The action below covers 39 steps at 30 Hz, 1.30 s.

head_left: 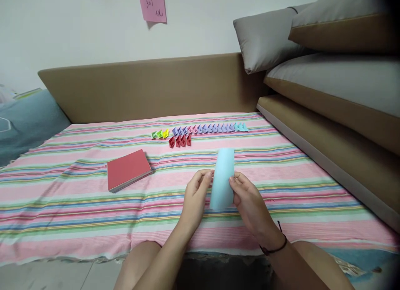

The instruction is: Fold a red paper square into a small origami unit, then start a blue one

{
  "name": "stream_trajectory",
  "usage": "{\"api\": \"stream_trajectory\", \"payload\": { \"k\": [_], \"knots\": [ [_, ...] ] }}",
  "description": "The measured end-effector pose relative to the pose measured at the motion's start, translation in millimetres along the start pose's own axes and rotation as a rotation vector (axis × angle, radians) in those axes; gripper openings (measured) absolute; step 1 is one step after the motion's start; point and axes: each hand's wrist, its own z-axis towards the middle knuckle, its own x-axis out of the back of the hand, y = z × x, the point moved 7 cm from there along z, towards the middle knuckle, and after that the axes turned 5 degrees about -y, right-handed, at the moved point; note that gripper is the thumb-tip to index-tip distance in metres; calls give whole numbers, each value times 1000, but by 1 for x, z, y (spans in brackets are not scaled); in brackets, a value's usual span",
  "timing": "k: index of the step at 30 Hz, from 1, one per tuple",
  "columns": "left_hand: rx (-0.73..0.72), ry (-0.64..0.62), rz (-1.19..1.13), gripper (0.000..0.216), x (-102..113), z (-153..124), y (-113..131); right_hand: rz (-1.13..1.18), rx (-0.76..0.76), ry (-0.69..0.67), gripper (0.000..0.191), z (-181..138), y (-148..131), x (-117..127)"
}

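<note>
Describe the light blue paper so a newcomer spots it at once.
Over the pink striped cloth, find the left hand and right hand. Between them is the light blue paper. It is one long strip, far larger than the small folded pieces in rows beyond.

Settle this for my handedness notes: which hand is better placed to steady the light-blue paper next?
Probably the right hand: its thumb lies on the light-blue paper near one edge; the left hand has its thumb beside the paper.

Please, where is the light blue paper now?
In the head view, the light blue paper is just right of centre, between left hand and right hand.
</note>
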Motion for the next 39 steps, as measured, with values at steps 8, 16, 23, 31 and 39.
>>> {"api": "stream_trajectory", "payload": {
  "k": [8, 16, 23, 31, 39],
  "knots": [
    [-167, 75, 171, 23, 11, -1, 11, -335, 186, 80, 40, 0, -14, 11],
    [-593, -22, 789, 31, -2, -15, 39, -1314, 785, -20, 49, -19, -63, -7],
    [-621, -90, 897, 23, -6, -15, 39, -1317, 827, 29, 5, -23, -69, -3],
    [-627, -86, 1036, 20, -4, -14, 44, -1142, 772, -41, 24, -24, -69, -3],
    [-851, -5, 1057, 26, -6, -29, 56, -571, 223, 30, 62, 0, -43, 29]
  ]
}}
